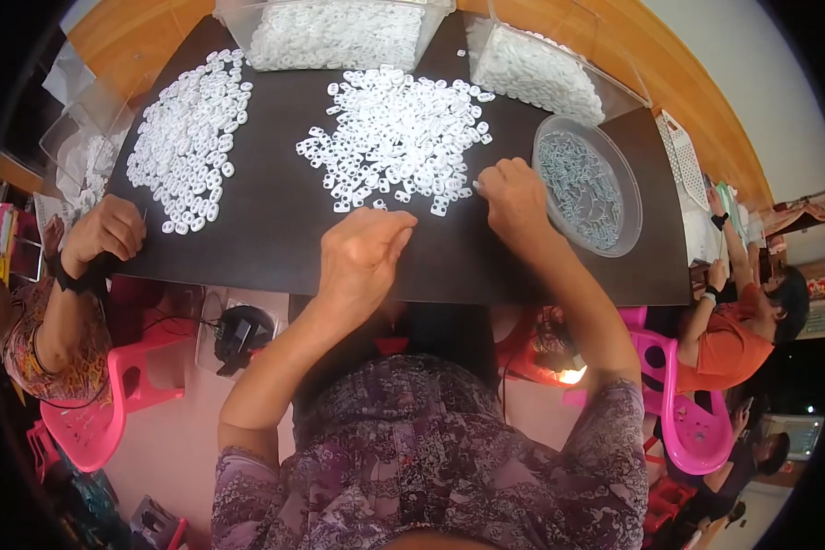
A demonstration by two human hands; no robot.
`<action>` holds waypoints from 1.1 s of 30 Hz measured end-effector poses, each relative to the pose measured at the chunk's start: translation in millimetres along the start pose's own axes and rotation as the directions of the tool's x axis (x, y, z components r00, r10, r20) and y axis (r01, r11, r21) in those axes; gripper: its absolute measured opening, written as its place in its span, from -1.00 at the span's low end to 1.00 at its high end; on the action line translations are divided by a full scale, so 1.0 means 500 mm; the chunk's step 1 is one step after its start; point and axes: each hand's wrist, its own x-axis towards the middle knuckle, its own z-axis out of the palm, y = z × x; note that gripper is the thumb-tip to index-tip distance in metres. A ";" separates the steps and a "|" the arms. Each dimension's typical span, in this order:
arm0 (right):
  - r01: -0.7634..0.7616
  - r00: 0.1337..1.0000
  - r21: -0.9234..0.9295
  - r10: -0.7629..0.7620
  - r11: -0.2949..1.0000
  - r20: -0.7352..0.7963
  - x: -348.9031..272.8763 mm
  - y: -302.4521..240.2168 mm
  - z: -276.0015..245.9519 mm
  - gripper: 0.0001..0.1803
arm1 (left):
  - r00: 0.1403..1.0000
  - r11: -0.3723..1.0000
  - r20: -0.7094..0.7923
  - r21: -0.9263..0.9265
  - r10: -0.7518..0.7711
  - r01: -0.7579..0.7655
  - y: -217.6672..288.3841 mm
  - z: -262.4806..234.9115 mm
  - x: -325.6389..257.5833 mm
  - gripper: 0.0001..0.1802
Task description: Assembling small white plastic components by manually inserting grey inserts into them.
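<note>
A loose heap of small white plastic pieces with holes (399, 128) lies on the dark table before me. Just below its near edge is my left hand (362, 252), closed, thumb and forefinger pinched together; what they hold, if anything, is too small to make out. To the right of the heap, my right hand (515, 197) is closed too, fingers curled, a white speck by its fingertips that I cannot identify. Beside that hand stands a round clear tub (634, 215) of small grey metal screws (577, 188).
Two clear bins, one left (435, 37) and one right (605, 66), hold more white pieces at the back. Another pile (188, 137) lies left, near a co-worker's hand (110, 229). Pink chairs (110, 412) flank me. A person in orange (729, 353) sits at right.
</note>
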 end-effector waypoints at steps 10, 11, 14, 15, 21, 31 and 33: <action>-0.551 0.797 0.740 0.504 0.385 0.332 0.007 -0.121 -0.091 -0.89 | 0.824 0.622 0.202 -0.567 -0.530 0.539 0.014 0.051 0.010 -0.77; -0.568 0.786 0.758 0.482 0.320 0.386 0.008 -0.129 -0.092 -0.88 | 0.800 0.518 0.246 -0.652 -0.547 0.554 0.018 0.051 0.014 -0.79; -0.539 0.805 0.814 0.415 0.216 0.424 0.007 -0.148 -0.075 -0.86 | 0.767 0.367 0.284 -0.748 -0.576 0.553 0.021 0.048 0.015 -0.85; -0.527 0.804 0.836 0.408 0.152 0.432 0.006 -0.159 -0.071 -0.85 | 0.752 0.327 0.280 -0.771 -0.597 0.546 0.022 0.045 0.013 -0.89; -0.540 0.825 0.817 0.316 0.200 0.468 0.006 -0.149 -0.061 -0.87 | 0.699 0.317 0.268 -0.746 -0.663 0.586 0.022 0.015 0.004 -0.87; -0.309 0.944 0.187 0.324 0.933 -0.057 0.077 0.029 -0.003 -0.89 | 0.760 0.386 0.250 -0.742 -0.599 0.548 -0.006 0.001 -0.039 -0.83; -0.284 0.955 0.105 0.291 0.953 -0.064 0.097 0.042 0.011 -0.89 | 0.769 0.392 0.261 -0.739 -0.583 0.548 -0.009 0.000 -0.042 -0.83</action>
